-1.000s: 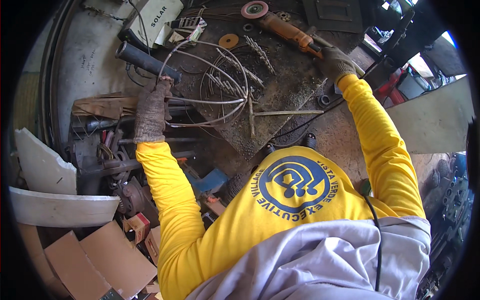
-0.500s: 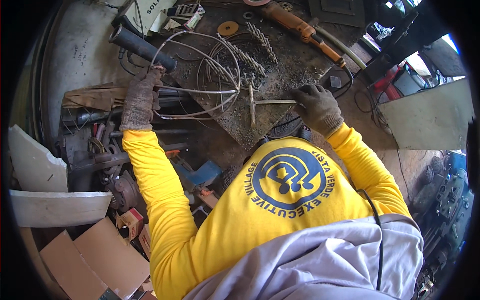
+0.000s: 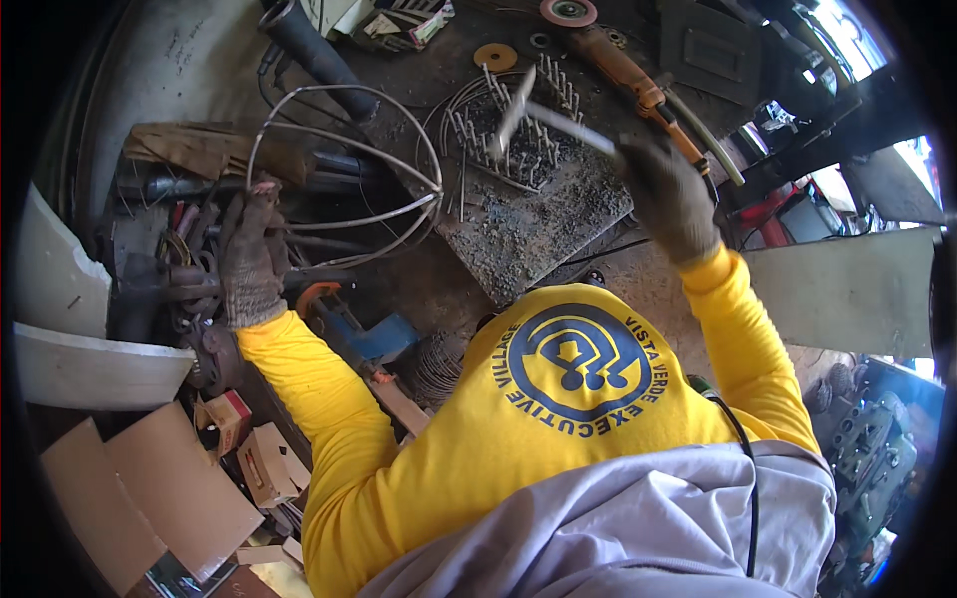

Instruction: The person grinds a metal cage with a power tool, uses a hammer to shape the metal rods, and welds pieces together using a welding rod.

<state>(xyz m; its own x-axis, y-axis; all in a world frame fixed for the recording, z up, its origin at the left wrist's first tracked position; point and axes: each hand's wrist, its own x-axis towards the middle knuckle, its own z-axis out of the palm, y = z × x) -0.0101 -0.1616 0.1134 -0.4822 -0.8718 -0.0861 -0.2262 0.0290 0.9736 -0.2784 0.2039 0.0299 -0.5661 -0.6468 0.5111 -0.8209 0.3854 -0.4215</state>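
Note:
My gloved left hand (image 3: pixel 254 249) is closed around one end of a frame of bent metal rods (image 3: pixel 437 189). Its curved rods meet at a joint on the right, beside the worktable. In my gloved right hand (image 3: pixel 670 199) is the handle of a chipping hammer (image 3: pixel 573 128). The hammer's narrow double-ended head is tilted up and slightly blurred, over short metal pins (image 3: pixel 546 149) standing in rows on the table. Grey grit covers the metal tabletop (image 3: pixel 498 264) near the pins. The hammer head and the rod frame are apart.
An orange angle grinder (image 3: pixel 633 85) lies at the table's far right. A dark steel pipe (image 3: pixel 317 48) leans at the back left, near a tan disc (image 3: pixel 495 57). Cardboard (image 3: pixel 184 478) and scrap pieces crowd the lower left. A grey panel (image 3: pixel 837 299) stands on the right.
The rod frame has moved left with my left hand, off the wire and pins. My right hand has lifted the hammer, its head now tilted over the pins. The view has shifted slightly.

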